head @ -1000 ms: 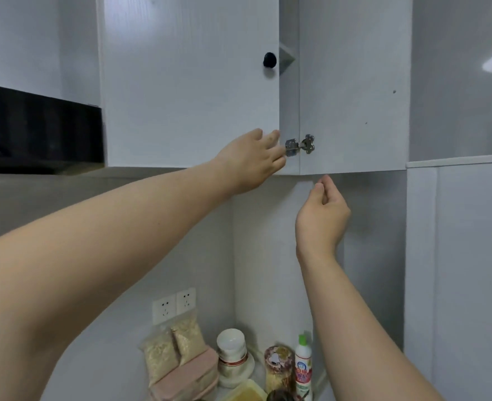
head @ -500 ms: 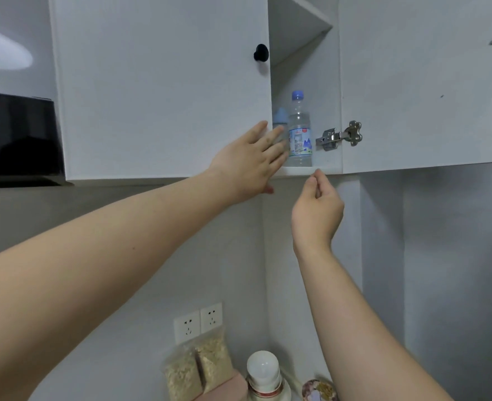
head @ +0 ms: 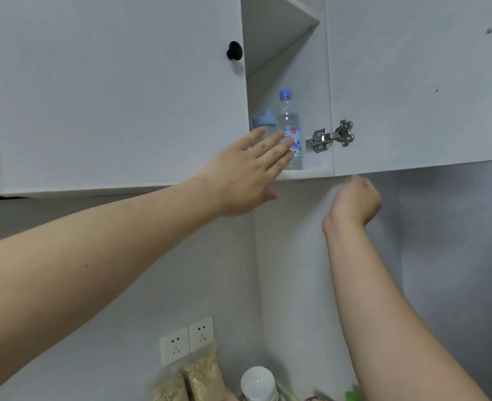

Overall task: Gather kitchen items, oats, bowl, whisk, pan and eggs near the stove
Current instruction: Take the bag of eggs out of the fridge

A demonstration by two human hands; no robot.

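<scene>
The left hand (head: pixel 239 178), at centre frame, reaches into the open cabinet (head: pixel 311 172) with fingers (head: pixel 270 144) straight and slightly spread. They overlap the lower part of a clear water bottle (head: pixel 288 123); contact cannot be told. The right hand (head: pixel 354 198) is blurred just under the lower edge of the swung-out door (head: pixel 418 82), with fingers curled. Whether they touch that edge or hold anything cannot be told.

The bottle has a blue cap and a blue-and-red label too small to read. A blue-lidded container (head: pixel 263 118) stands just beside it on the left. Open room lies right of the bottle, up to the metal hinge (head: pixel 330 136). The closed door (head: pixel 117 91) with a black knob (head: pixel 234 50) bounds the gap on the left.

The oats (head: pixel 201 377), in clear bags, lean against the wall at bottom centre, below two wall sockets (head: pixel 186 340).
</scene>
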